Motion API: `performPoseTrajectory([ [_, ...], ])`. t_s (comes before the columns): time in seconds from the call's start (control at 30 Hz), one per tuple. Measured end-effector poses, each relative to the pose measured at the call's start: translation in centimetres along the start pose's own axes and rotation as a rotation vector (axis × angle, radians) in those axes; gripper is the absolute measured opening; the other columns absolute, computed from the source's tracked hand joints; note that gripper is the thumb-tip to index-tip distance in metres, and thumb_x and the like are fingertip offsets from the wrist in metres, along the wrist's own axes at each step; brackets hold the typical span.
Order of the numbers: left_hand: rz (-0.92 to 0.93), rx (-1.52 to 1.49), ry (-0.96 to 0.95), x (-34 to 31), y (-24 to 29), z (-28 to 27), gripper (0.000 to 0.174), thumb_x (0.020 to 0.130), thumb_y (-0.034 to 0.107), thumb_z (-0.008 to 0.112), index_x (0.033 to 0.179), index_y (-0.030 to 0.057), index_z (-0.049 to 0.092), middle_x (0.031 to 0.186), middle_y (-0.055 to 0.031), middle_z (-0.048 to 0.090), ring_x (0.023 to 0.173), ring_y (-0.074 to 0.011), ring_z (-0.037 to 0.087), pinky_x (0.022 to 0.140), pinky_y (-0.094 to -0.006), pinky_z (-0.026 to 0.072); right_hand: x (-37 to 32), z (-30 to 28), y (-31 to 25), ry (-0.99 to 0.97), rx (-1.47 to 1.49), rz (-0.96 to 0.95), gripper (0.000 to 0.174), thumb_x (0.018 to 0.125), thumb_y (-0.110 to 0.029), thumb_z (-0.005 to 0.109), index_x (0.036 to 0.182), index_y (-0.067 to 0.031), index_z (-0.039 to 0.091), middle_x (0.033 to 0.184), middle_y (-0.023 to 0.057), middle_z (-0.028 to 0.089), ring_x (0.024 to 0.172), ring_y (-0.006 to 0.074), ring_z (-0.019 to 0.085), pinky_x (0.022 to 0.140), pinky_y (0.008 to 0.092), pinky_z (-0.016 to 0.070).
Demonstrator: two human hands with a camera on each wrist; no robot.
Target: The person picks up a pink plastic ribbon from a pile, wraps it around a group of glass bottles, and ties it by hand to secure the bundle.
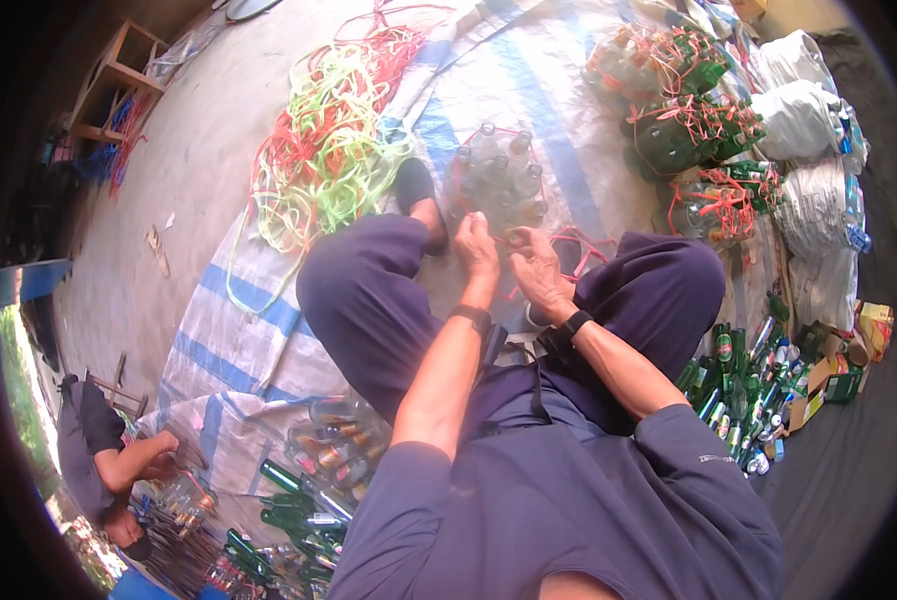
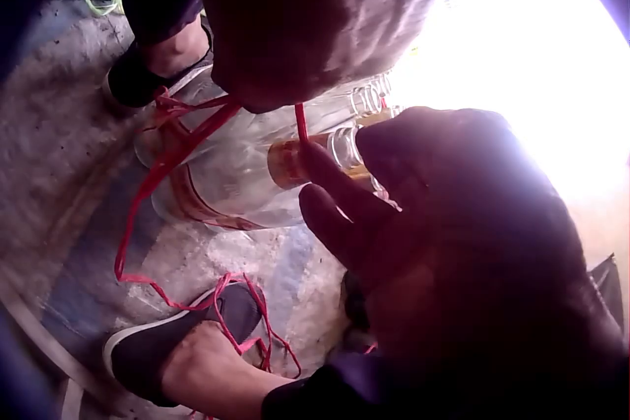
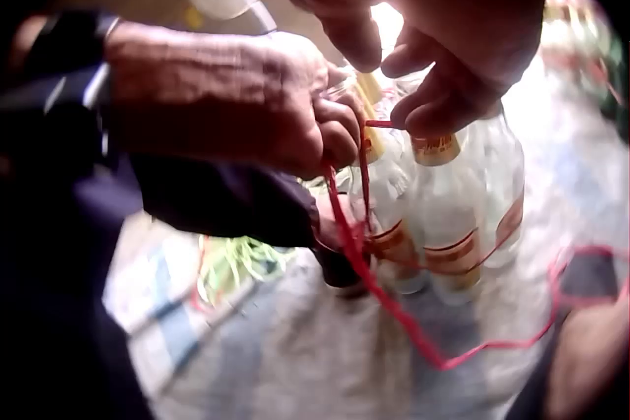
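Observation:
Clear glass bottles (image 1: 499, 175) stand bunched together between the feet, with red plastic string (image 3: 423, 341) running round them. My left hand (image 1: 478, 247), at the near side of the bunch, grips the string in curled fingers; in the right wrist view this left hand (image 3: 285, 105) has the string hanging below it. My right hand (image 1: 542, 270) is just beside it, pinching a short taut length of the string, as the right wrist view shows at the right hand's fingers (image 3: 428, 95). In the left wrist view the bottles (image 2: 236, 164) lie behind both hands, their labels orange.
A heap of red and green string (image 1: 339, 140) lies at the far left. Tied bottle bundles (image 1: 684, 130) and white sacks (image 1: 809, 180) stand at the right. Loose green bottles (image 1: 734, 380) lie near the right knee, more bottles (image 1: 334, 445) at the left. Another person (image 1: 99, 450) crouches at lower left.

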State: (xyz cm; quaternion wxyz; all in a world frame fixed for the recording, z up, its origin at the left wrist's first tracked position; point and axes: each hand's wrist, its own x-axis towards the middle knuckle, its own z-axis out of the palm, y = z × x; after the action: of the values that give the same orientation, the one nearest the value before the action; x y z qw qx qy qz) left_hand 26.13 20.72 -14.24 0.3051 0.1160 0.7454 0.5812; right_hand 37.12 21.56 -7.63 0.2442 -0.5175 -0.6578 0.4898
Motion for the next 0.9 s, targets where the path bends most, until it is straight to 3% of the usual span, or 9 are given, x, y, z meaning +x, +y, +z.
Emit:
performPoseTrajectory([
  [0.03,-0.065,-0.028,-0.040,-0.3,0.6,-0.3,0.036,0.094,0.029,0.052,0.093,-0.0046,0.064,0.069,-0.0154,0.062,0.059,-0.0248,0.058,0.059,-0.0392,0.0438,-0.1,-0.2,0.5,0.006,0.001,0.003,0.031,0.082,-0.007,0.056,0.113,-0.0021,0.058,0.101,0.0154,0.068,0.097,0.0246,0.065,0.079,0.0380,0.0510],
  [0.23,-0.059,-0.022,-0.032,-0.2,1.1,-0.3,0.035,0.094,0.029,0.052,0.091,-0.0038,0.064,0.062,-0.0135,0.058,0.053,-0.0224,0.054,0.056,-0.0378,0.0420,-1.8,-0.1,4.6,-0.176,0.013,0.186,0.038,0.079,-0.006,0.057,0.116,0.0008,0.058,0.107,0.0169,0.067,0.101,0.0257,0.064,0.087,0.0341,0.0505],
  [0.3,-0.046,-0.010,-0.044,-0.5,1.0,-0.4,0.035,0.094,0.029,0.052,0.090,-0.0033,0.064,0.061,-0.0134,0.057,0.053,-0.0224,0.054,0.056,-0.0375,0.0419,-2.9,0.0,3.9,-0.209,-0.087,0.046,0.038,0.081,-0.010,0.060,0.116,0.0051,0.059,0.102,0.0119,0.068,0.094,0.0196,0.063,0.084,0.0312,0.0488],
  [0.37,-0.100,-0.059,-0.050,-0.4,0.8,-0.4,0.035,0.094,0.029,0.052,0.089,-0.0032,0.064,0.062,-0.0132,0.057,0.054,-0.0224,0.054,0.056,-0.0374,0.0420,-2.6,0.4,3.4,-0.637,0.222,0.165,0.046,0.080,-0.015,0.066,0.121,0.0041,0.057,0.106,0.0132,0.068,0.100,0.0213,0.063,0.088,0.0329,0.0478],
  [0.43,-0.082,-0.061,-0.042,-0.4,0.5,-0.2,0.035,0.094,0.029,0.051,0.088,-0.0032,0.064,0.061,-0.0131,0.057,0.054,-0.0225,0.054,0.056,-0.0375,0.0421,-2.5,1.0,4.6,-0.672,0.195,0.176,0.048,0.079,-0.026,0.070,0.115,0.0041,0.062,0.103,0.0195,0.069,0.096,0.0276,0.066,0.086,0.0353,0.0486],
  [0.5,-0.060,-0.069,-0.030,0.0,0.7,-0.3,0.035,0.094,0.029,0.051,0.087,-0.0032,0.064,0.061,-0.0129,0.057,0.054,-0.0225,0.054,0.056,-0.0376,0.0421,-2.2,1.0,4.8,-0.824,-0.384,0.110,0.033,0.074,-0.019,0.061,0.101,-0.0032,0.069,0.092,0.0190,0.070,0.082,0.0315,0.068,0.079,0.0391,0.0525],
  [0.7,-0.122,-0.066,-0.040,0.0,0.2,0.0,0.036,0.093,0.030,0.052,0.090,-0.0036,0.065,0.063,-0.0133,0.059,0.054,-0.0234,0.055,0.057,-0.0380,0.0433,1.8,-6.6,4.1,-0.432,-1.295,-0.129,0.013,0.073,-0.017,0.062,0.077,-0.0091,0.071,0.078,0.0171,0.069,0.078,0.0318,0.070,0.067,0.0447,0.0540],
  [0.77,-0.087,-0.032,-0.013,0.1,0.2,0.0,0.037,0.092,0.031,0.053,0.092,-0.0033,0.066,0.064,-0.0139,0.061,0.054,-0.0241,0.057,0.057,-0.0384,0.0441,4.6,-11.6,0.0,-0.263,-1.256,-0.273,0.011,0.074,-0.014,0.061,0.073,-0.0082,0.070,0.074,0.0186,0.068,0.071,0.0328,0.069,0.059,0.0432,0.0529],
  [0.9,-0.091,-0.061,0.021,0.6,-0.9,0.6,0.037,0.092,0.031,0.053,0.093,-0.0033,0.067,0.065,-0.0152,0.063,0.054,-0.0254,0.060,0.058,-0.0394,0.0450,9.7,-20.0,-5.4,-0.061,-1.500,-0.184,0.014,0.076,-0.012,0.059,0.080,-0.0086,0.072,0.080,0.0168,0.069,0.081,0.0324,0.070,0.073,0.0443,0.0549],
])
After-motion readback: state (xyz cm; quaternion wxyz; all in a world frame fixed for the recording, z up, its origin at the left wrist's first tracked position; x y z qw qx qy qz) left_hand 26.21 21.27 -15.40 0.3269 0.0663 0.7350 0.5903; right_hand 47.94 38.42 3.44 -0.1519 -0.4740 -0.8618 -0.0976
